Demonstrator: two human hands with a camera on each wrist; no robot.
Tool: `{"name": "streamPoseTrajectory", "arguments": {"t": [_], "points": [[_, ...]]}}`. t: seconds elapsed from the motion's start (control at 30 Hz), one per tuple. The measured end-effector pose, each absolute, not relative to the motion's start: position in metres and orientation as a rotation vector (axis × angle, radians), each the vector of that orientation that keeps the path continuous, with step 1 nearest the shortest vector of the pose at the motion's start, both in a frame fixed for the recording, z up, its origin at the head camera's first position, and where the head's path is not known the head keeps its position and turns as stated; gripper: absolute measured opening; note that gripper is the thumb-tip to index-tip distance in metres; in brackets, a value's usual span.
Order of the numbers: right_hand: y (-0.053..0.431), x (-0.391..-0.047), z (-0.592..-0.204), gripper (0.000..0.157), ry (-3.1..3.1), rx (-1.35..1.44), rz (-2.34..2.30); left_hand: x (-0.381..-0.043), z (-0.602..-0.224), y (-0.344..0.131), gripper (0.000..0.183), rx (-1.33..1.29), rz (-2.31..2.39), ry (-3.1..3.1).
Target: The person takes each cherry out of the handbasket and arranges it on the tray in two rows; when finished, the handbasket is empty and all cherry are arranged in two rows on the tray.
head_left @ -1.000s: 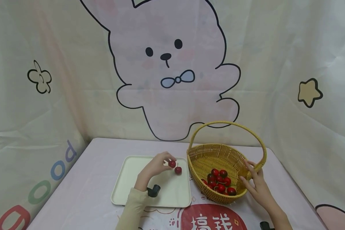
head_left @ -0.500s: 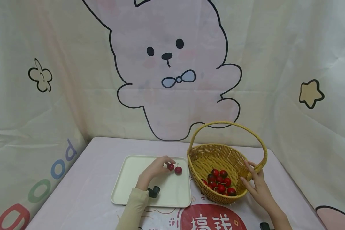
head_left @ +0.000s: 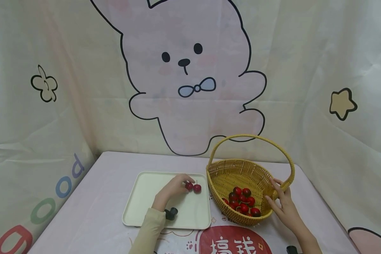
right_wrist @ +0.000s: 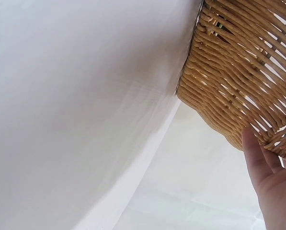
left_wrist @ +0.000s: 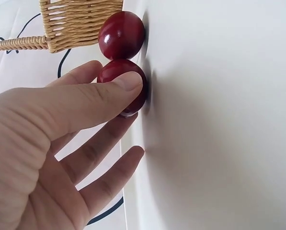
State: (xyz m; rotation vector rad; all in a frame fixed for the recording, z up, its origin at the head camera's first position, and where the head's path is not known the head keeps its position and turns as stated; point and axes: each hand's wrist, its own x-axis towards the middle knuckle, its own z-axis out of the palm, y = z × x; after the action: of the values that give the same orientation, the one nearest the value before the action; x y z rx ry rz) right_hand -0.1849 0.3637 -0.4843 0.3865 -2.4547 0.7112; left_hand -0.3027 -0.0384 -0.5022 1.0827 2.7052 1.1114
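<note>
The left hand [head_left: 172, 188] pinched a cherry [head_left: 188, 186] between thumb and fingertips, its lower fingers reaching out loosely beside it. That cherry was down at the right part of the tray [head_left: 146, 197], towards the far edge; whether its underside met the surface could not be told. A second cherry [head_left: 197, 189], stem up, sat on the tray just to its right, and in the left wrist view the two looked to be touching.

The right hand [head_left: 285, 206] gripped the right side of the basket [head_left: 235, 171], thumb and fingers set about the foot of the handle [head_left: 252, 135]. The basket stood on the table [head_left: 111, 169] just beside the tray, with a heap of red cherries [head_left: 242, 198] in its near part. On the table in front lay a red print [head_left: 206, 243] with white characters, and behind hung a cloth [head_left: 289, 46] with an animal drawn on it
</note>
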Motion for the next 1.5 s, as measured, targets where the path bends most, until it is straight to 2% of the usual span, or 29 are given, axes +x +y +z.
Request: {"name": "streamPoseTrajectory", "arguments": {"t": [0.47, 0.83, 1.07, 1.27, 1.5], "points": [[0.362, -0.184, -0.484, 0.074, -2.455, 0.397, 0.718, -0.297, -0.495, -0.038, 0.037, 0.948, 1.047, 2.773], [0.363, -0.186, -0.486, 0.077, -2.451, 0.411, 0.732, -0.287, -0.475, -0.022, 0.031, 1.092, 1.123, 2.805], [0.362, -0.187, -0.486, 0.077, -2.464, 0.409, 0.706, -0.275, -0.461, 0.003, 0.03, 1.228, 1.264, 2.748], [0.363, -0.188, -0.488, 0.075, -2.45, 0.412, 0.725, -0.264, -0.465, 0.031, 0.029, 1.355, 1.266, 2.745], [0.364, -0.187, -0.49, 0.076, -2.444, 0.396, 0.733, -0.256, -0.466, 0.067, 0.028, 1.378, 1.242, 2.697]]}}
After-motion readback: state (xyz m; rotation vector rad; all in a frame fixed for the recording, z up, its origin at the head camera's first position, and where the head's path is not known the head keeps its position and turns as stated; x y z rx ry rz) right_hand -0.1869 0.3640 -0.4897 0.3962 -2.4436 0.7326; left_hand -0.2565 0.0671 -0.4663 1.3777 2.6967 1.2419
